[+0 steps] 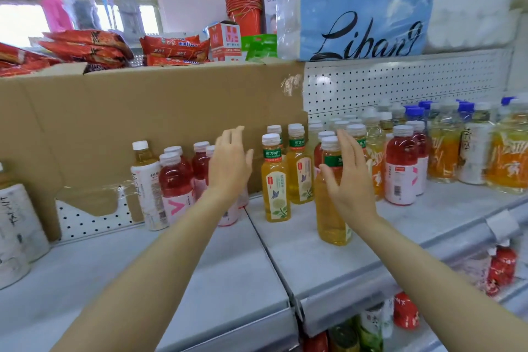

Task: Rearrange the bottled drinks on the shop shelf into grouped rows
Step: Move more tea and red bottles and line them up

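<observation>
Bottled drinks stand on a grey shop shelf (pixel 257 271). My left hand (pixel 230 163) is raised with straight fingers in front of a group of red drink bottles (pixel 175 180), holding nothing. My right hand (pixel 347 173) is open too, palm turned left, right by a yellow tea bottle (pixel 331 208) with a green label; whether it touches the bottle I cannot tell. Two more yellow tea bottles (pixel 275 180) stand between my hands. Behind and to the right are a red bottle (pixel 400 168) and orange drink bottles (pixel 444 151).
A cardboard sheet (pixel 128 123) lines the shelf's back on the left, a white pegboard (pixel 400 86) on the right. Snack packs (pixel 85 48) and a blue tissue pack (pixel 360 8) lie on top. White bottles (pixel 17 226) stand far left. A lower shelf holds more bottles (pixel 405 311).
</observation>
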